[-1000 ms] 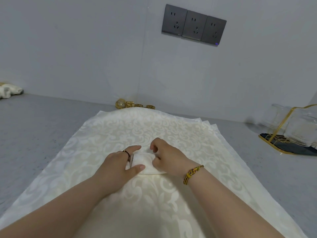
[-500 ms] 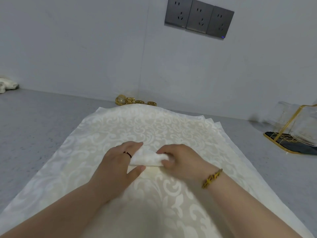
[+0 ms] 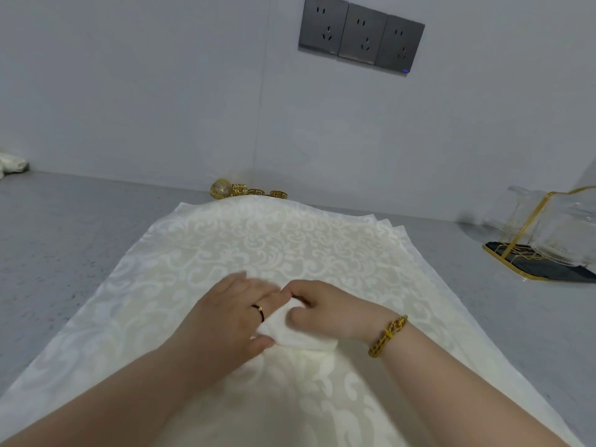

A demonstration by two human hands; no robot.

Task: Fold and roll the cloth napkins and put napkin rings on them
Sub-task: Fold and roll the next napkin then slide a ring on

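A small rolled cream napkin [image 3: 292,333] lies between my hands on a stack of flat cream damask napkins [image 3: 258,246]. My left hand [image 3: 230,314], with a dark ring on one finger, holds the roll's left end between thumb and fingers; its fingertips are blurred. My right hand [image 3: 325,312], a gold bracelet at the wrist, grips the roll from above with curled fingers. Several gold napkin rings [image 3: 246,190] sit beyond the far edge of the stack, against the wall.
The grey counter [image 3: 64,240] spreads to both sides. At the right, a gold wire rack with clear glassware [image 3: 548,233] stands on a dark tray. A white cloth bundle [image 3: 11,162] lies at the far left. Wall sockets [image 3: 361,35] are above.
The roll has turned from level to slanting, its right end now nearer me. My right hand has shifted over its top and both hands have moved slightly nearer me.
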